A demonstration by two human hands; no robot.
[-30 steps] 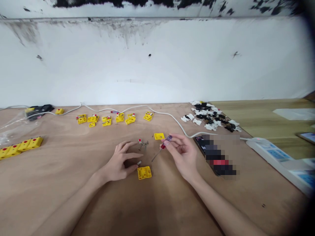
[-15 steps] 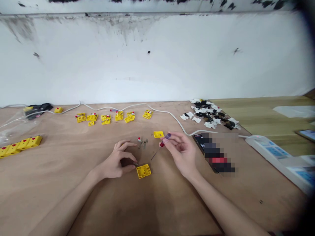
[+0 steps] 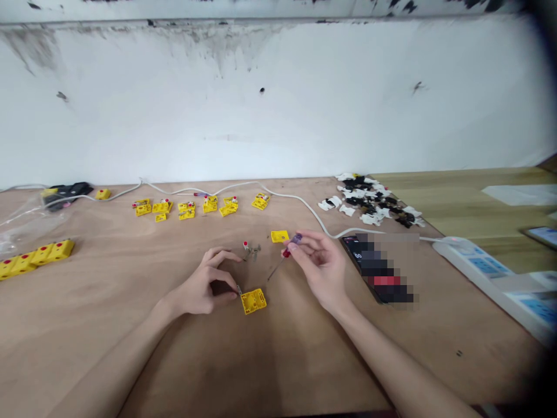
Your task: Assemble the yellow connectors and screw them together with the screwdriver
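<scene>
The right hand (image 3: 319, 267) pinches a screwdriver (image 3: 286, 253) by its red-and-purple handle, tip angled down toward the wooden table (image 3: 108, 302). The left hand (image 3: 204, 284) grips a small metal pin (image 3: 239, 289) in its fingertips, just beside a yellow plastic block (image 3: 253, 301).

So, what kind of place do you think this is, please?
Probably a small assembly workbench in a workshop: the right hand holds a screwdriver, many yellow plastic parts lie on the plywood table, and a heap of small white and black pieces sits nearby.
</scene>
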